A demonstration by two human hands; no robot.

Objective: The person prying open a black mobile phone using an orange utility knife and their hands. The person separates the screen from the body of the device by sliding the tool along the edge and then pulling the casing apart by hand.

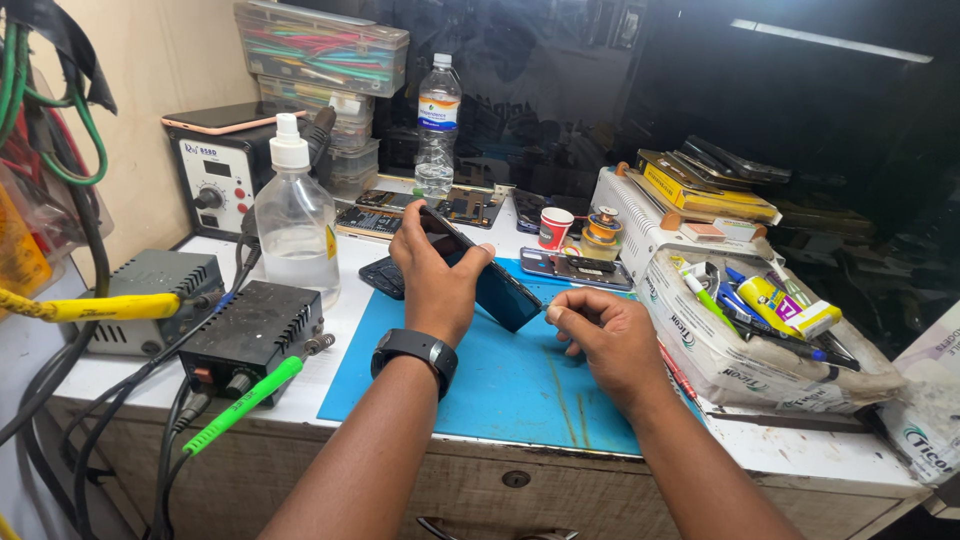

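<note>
Above the blue mat (500, 385), our left hand (437, 275) clasps the thin, rigid, fragile phone (490, 280) by its edges; right hand (605, 335) pinches a fine tool.

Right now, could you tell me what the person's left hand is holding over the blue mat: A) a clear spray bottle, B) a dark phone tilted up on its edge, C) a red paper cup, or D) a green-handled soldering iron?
B: the left hand, with a black watch on its wrist, grips a dark phone tilted over the blue mat, while the right hand pinches a thin tool at its lower edge.
</note>
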